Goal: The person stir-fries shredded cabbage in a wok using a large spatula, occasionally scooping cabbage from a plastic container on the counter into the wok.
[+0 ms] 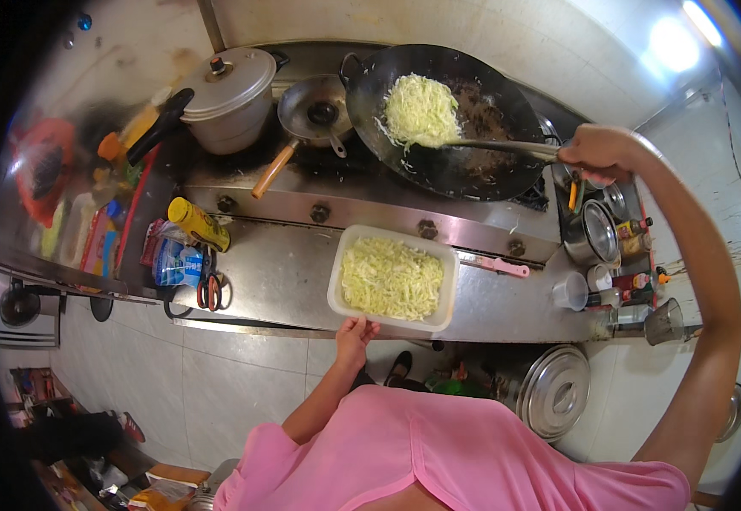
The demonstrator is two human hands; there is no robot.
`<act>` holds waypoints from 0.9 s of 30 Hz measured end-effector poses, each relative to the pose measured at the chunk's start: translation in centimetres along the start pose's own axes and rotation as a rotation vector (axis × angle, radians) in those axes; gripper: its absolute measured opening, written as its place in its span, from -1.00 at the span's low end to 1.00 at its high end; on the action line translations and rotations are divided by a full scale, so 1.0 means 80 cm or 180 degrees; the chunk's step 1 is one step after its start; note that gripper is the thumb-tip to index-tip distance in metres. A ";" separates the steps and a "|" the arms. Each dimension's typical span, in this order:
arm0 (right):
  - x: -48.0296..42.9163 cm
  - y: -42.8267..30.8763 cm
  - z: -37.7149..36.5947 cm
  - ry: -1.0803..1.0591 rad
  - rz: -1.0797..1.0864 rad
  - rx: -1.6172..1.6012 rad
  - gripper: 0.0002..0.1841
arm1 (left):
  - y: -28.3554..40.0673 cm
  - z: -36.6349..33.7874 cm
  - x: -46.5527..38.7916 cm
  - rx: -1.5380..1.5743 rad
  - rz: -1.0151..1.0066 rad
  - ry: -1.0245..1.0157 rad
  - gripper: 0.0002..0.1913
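My right hand [600, 153] grips the handle of a metal wok spatula [504, 146], held over a large black wok [492, 172]. The spatula's blade is hidden under a heap of pale green shredded vegetable [420, 110], which looks like cabbage or a similar vegetable. On the steel counter in front of me stands a white rectangular plastic tub [338, 300], with more of the same shreds [392, 278] in it. The fingers of my left hand [354, 335] pinch the tub's near rim. A pink-handled knife [504, 266] lies right of the tub, its blade partly behind it.
A lidded aluminium pressure cooker [229, 108] and a wooden-handled pan [293, 121] sit left of the wok. Scissors [209, 287], a yellow canister [199, 223] and packets are on the counter's left. Pots [591, 233], bottles and a plastic cup [570, 292] crowd its right end.
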State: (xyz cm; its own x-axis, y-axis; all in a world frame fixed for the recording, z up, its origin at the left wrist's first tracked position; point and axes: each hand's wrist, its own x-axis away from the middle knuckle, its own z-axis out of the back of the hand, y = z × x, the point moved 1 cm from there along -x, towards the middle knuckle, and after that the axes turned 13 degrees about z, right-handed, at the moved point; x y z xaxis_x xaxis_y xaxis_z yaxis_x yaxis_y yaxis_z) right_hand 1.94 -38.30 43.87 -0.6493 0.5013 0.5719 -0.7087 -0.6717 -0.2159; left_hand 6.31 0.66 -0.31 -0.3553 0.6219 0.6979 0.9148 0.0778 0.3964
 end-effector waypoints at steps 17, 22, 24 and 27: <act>-0.021 0.005 -0.210 0.0491 0.0662 -0.3713 -0.73 | 0.003 -0.006 -0.012 0.0084 0.0064 0.0036 -0.89; 0.011 0.020 -0.220 0.0693 0.0958 -0.3979 -0.76 | 0.003 -0.013 -0.012 0.0190 0.0089 0.0046 -0.90; 0.026 0.022 -0.218 0.0704 0.0999 -0.4013 -0.73 | 0.004 -0.014 -0.011 0.0175 0.0108 0.0036 -0.90; 0.045 0.022 -0.218 0.0700 0.1117 -0.4196 -0.72 | 0.004 -0.011 -0.012 0.0153 0.0117 0.0008 -0.90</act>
State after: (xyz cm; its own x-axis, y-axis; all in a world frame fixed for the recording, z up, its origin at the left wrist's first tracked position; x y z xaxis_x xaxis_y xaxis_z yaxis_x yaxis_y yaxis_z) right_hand -6.46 -28.14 31.78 -0.7887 0.5726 0.2237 -0.1554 0.1664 -0.9737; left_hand 6.77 -0.57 -0.33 -0.3216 0.6231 0.7129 0.9354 0.0922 0.3414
